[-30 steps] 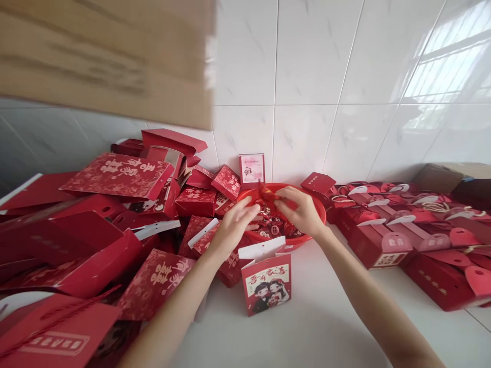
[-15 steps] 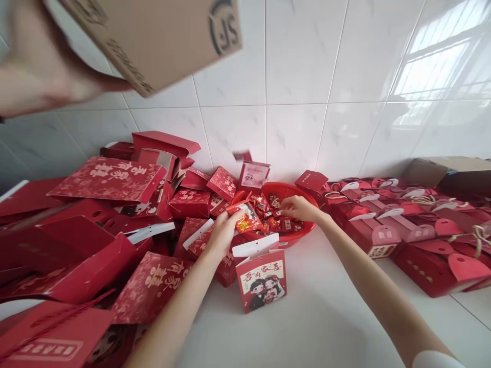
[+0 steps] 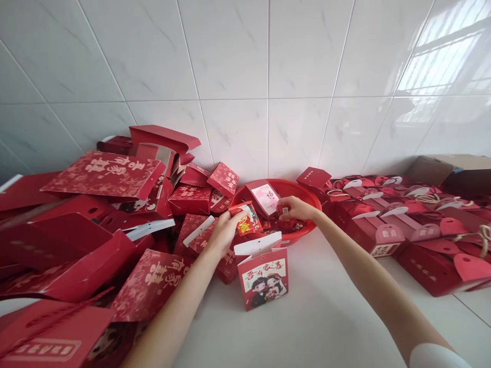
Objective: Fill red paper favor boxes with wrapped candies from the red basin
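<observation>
My left hand [image 3: 223, 231] grips a red and yellow snack packet [image 3: 248, 219] at the left side of the red basket [image 3: 312, 197]. Over the basket's right part, my right hand [image 3: 296, 209] pinches a small red wrapped sweet [image 3: 284, 210]. More red wrapped sweets lie beneath it. A pink-faced card packet [image 3: 265, 198] rests tilted on the basket's contents. In front of the basket stands a red gift box [image 3: 264, 280] with a cartoon couple, its white-lined top flaps open.
A heap of red boxes [image 3: 103, 176] covers the left side. Rows of closed red boxes [image 3: 387, 230] with rope handles stand at the right, with a cardboard box [image 3: 456, 163] behind them. A tiled wall [image 3: 299, 51] rises at the back.
The cardboard carton and the other hand holding it at the upper left are gone from view. Falling pink card packets have landed in the basket. My right hand has lifted a sweet.
</observation>
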Available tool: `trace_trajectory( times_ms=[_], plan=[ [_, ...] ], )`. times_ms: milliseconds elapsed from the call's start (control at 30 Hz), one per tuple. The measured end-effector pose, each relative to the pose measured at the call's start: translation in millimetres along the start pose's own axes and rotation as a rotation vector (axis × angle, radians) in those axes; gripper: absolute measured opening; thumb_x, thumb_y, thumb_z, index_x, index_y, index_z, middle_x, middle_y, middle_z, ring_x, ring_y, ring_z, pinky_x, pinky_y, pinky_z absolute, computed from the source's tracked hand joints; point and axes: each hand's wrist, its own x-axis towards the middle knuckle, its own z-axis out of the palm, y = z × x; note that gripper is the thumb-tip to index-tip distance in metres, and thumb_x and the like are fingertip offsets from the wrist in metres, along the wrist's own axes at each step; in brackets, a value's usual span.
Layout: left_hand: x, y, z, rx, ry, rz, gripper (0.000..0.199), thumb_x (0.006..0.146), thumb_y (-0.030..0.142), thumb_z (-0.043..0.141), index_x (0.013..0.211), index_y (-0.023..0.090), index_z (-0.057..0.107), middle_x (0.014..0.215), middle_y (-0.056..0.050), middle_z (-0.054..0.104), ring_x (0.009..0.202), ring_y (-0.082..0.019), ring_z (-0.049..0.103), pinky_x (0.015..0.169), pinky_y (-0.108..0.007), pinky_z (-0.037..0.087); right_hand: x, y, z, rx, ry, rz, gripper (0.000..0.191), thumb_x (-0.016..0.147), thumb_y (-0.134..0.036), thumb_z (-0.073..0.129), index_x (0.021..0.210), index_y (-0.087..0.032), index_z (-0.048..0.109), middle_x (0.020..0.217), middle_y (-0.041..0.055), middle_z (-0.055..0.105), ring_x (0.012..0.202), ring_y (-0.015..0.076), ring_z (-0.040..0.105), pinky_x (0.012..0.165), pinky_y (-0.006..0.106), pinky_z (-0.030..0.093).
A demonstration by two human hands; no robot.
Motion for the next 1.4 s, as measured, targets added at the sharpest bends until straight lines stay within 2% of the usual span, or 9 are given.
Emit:
trace_trajectory(
  times_ms=[267, 433, 567, 700, 867, 967, 1100, 1267, 1400],
  plan=[
    [3, -4, -3.5, 0.012, -0.038, 0.037, 0.053, 0.059, 0.036, 0.090, 0.107, 0.022, 0.073, 0.105, -0.006, 0.080, 0.103, -0.029, 0.074, 0.092, -0.038, 0.057, -12, -41, 11, 0.790, 0.324, -0.152, 0.043, 0.067, -0.048, 0.083, 0.091, -0.020, 0.061, 0.088, 0.0011, 0.067, 0.073, 0.0156, 0.063, 0.066, 0.030, 0.052],
    [1, -3, -0.9, 0.023, -0.064, 0.054, 0.058, 0.068, 0.039, 0.087, 0.121, 0.025, 0.068, 0.121, -0.007, 0.075, 0.120, -0.029, 0.067, 0.101, -0.038, 0.052, -5, -75, 37, 0.607, 0.372, -0.308, 0.038, 0.073, -0.048, 0.081, 0.089, -0.019, 0.063, 0.090, 0.0029, 0.068, 0.078, 0.0166, 0.062, 0.067, 0.028, 0.052],
    [-1, -2, -0.2, 0.023, -0.138, 0.081, 0.063, 0.058, 0.031, 0.093, 0.115, 0.020, 0.070, 0.116, -0.009, 0.077, 0.118, -0.032, 0.067, 0.103, -0.041, 0.051, 3, -81, 46, 0.478, 0.405, -0.362, 0.034, 0.085, -0.052, 0.069, 0.088, -0.018, 0.071, 0.086, 0.0042, 0.070, 0.080, 0.0182, 0.063, 0.073, 0.030, 0.052],
    [1, -4, -0.7, 0.005, -0.168, 0.050, 0.062, 0.053, 0.030, 0.094, 0.109, 0.016, 0.072, 0.102, -0.009, 0.080, 0.105, -0.033, 0.073, 0.098, -0.046, 0.054, 4, -69, 30, 0.556, 0.308, -0.237, 0.044, 0.091, -0.059, 0.057, 0.089, -0.017, 0.070, 0.081, 0.0032, 0.069, 0.067, 0.0152, 0.062, 0.064, 0.029, 0.053],
    [4, -7, -0.7, -0.015, -0.123, 0.057, 0.058, 0.054, 0.035, 0.093, 0.104, 0.015, 0.072, 0.098, -0.009, 0.080, 0.101, -0.032, 0.074, 0.097, -0.045, 0.055, 6, -35, 5, 0.353, -0.205, -0.117, 0.028, 0.087, -0.042, 0.067, 0.096, -0.017, 0.075, 0.096, 0.0054, 0.076, 0.087, 0.0197, 0.071, 0.080, 0.031, 0.057],
    [3, -6, -0.4, -0.007, -0.120, 0.056, 0.056, 0.054, 0.033, 0.094, 0.102, 0.015, 0.073, 0.099, -0.010, 0.080, 0.102, -0.033, 0.074, 0.096, -0.045, 0.055, 7, -15, 2, 0.064, -0.092, -0.059, 0.027, 0.086, -0.026, 0.068, 0.111, -0.021, 0.075, 0.117, 0.0064, 0.074, 0.106, 0.0238, 0.069, 0.095, 0.035, 0.053],
    [2, -5, -0.7, 0.002, -0.131, 0.066, 0.052, 0.055, 0.031, 0.094, 0.101, 0.015, 0.074, 0.101, -0.010, 0.080, 0.106, -0.033, 0.073, 0.098, -0.045, 0.054, 2, 1, -1, -0.078, 0.036, 0.009, 0.029, 0.080, -0.020, 0.070, 0.107, -0.022, 0.078, 0.115, 0.0076, 0.075, 0.109, 0.0291, 0.068, 0.097, 0.039, 0.052],
    [5, -8, -2.0, 0.005, -0.157, 0.080, 0.052, 0.057, 0.031, 0.093, 0.103, 0.016, 0.074, 0.103, -0.009, 0.080, 0.104, -0.033, 0.073, 0.096, -0.045, 0.056, -8, 8, -6, -0.056, -0.122, 0.030, 0.049, 0.064, -0.029, 0.083, 0.113, -0.026, 0.077, 0.112, 0.0047, 0.073, 0.083, 0.0223, 0.070, 0.069, 0.028, 0.056],
    [5, -8, -2.4, 0.016, -0.154, 0.082, 0.052, 0.057, 0.030, 0.093, 0.103, 0.016, 0.074, 0.103, -0.009, 0.080, 0.104, -0.032, 0.073, 0.097, -0.045, 0.055, -8, 12, -2, -0.092, -0.174, 0.039, 0.048, 0.057, -0.015, 0.079, 0.104, -0.026, 0.076, 0.109, 0.0028, 0.071, 0.061, 0.0132, 0.063, 0.049, 0.022, 0.047]
  ],
)
